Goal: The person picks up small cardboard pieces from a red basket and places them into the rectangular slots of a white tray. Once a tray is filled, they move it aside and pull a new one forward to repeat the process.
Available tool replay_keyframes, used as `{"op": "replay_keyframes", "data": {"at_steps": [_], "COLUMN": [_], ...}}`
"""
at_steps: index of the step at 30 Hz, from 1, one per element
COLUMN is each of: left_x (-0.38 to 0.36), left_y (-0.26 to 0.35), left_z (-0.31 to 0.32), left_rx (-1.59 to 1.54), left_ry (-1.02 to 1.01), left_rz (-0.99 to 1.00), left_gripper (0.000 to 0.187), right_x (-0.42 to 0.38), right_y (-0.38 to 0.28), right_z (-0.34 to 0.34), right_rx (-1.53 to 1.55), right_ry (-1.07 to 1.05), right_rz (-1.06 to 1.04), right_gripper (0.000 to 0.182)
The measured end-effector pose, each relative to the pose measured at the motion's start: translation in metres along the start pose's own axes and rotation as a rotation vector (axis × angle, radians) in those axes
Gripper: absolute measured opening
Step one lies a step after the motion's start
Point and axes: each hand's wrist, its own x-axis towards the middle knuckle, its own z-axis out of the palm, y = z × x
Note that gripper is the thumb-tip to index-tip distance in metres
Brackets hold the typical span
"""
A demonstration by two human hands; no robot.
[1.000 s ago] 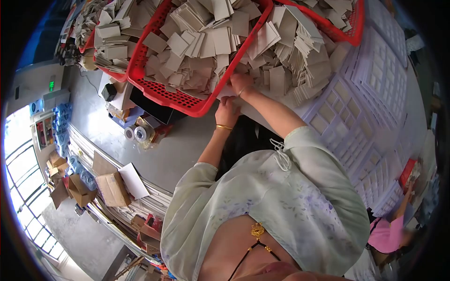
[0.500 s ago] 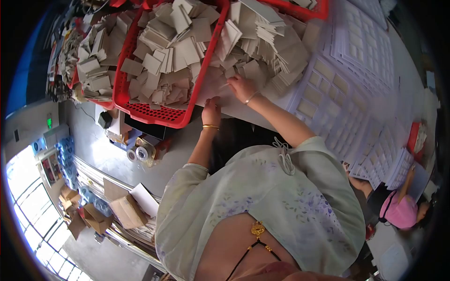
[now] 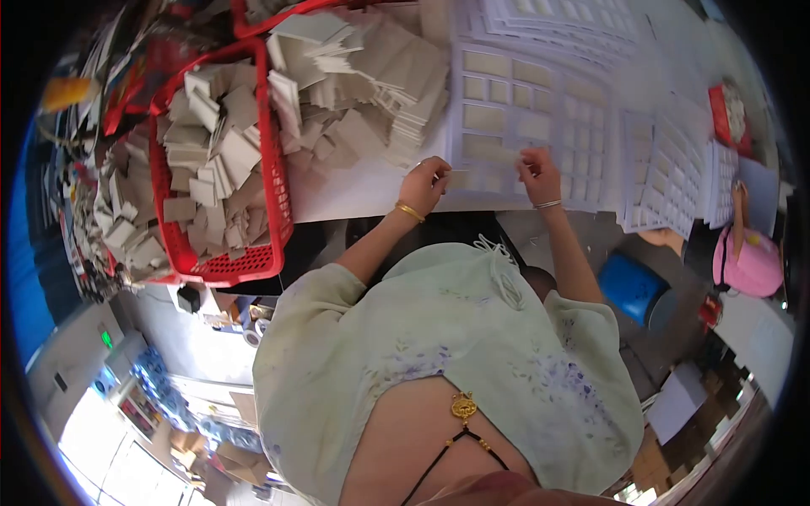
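Note:
My left hand (image 3: 426,185), with a gold bangle at its wrist, is at the left edge of a white grid tray (image 3: 456,110). Its fingers curl closed near a thin pale sliver; what they hold is too small to make out. Over the front part of the same tray is my right hand (image 3: 540,177), a silvery bangle at its wrist. Thumb and fingers are pinched together, and anything between them is hidden. Pale flat pieces (image 3: 487,64) fill many tray cells. To the left lies a heap of loose grey-white board pieces (image 3: 363,135).
A red basket (image 3: 274,156) of board pieces stands left of the heap. More grid trays (image 3: 666,160) lie along the table to the right. A blue bin (image 3: 633,287) is on the floor. Another person in pink (image 3: 747,261) is at far right.
Both hands have moved right, from the loose pieces by the red basket to the grid tray. They are farther apart now. The camera view has turned right too.

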Motion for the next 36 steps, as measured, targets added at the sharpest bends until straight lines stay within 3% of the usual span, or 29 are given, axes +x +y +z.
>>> {"op": "replay_keyframes", "data": {"at_steps": [5, 15, 24, 30, 33, 36], "left_x": [0.029, 0.066, 0.058, 0.039, 0.024, 0.017], "left_y": [0.004, -0.014, -0.013, -0.003, 0.013, 0.003], "left_z": [0.025, 0.051, 0.056, 0.048, 0.042, 0.045], "left_rx": [0.33, 0.515, 0.552, 0.637, 0.757, 0.928], "left_ry": [-0.048, -0.249, -0.151, -0.104, -0.184, -0.248], "left_rz": [0.26, 0.242, 0.24, 0.118, 0.257, 0.57], "left_gripper": [0.02, 0.005, 0.005, 0.015, 0.024, 0.032], "right_x": [-0.023, 0.002, 0.009, 0.003, -0.005, -0.012], "right_y": [0.01, 0.032, 0.036, 0.029, 0.025, 0.023], "right_z": [-0.011, 0.012, 0.018, 0.026, 0.031, 0.032], "right_rx": [-0.009, -0.189, -0.177, -0.383, -0.476, -0.481], "right_ry": [-0.109, -0.305, -0.371, -0.221, -0.149, -0.076], "right_rz": [0.007, -0.132, -0.15, -0.33, -0.35, -0.423], "right_gripper": [0.016, 0.011, 0.01, 0.009, 0.012, 0.014]}}
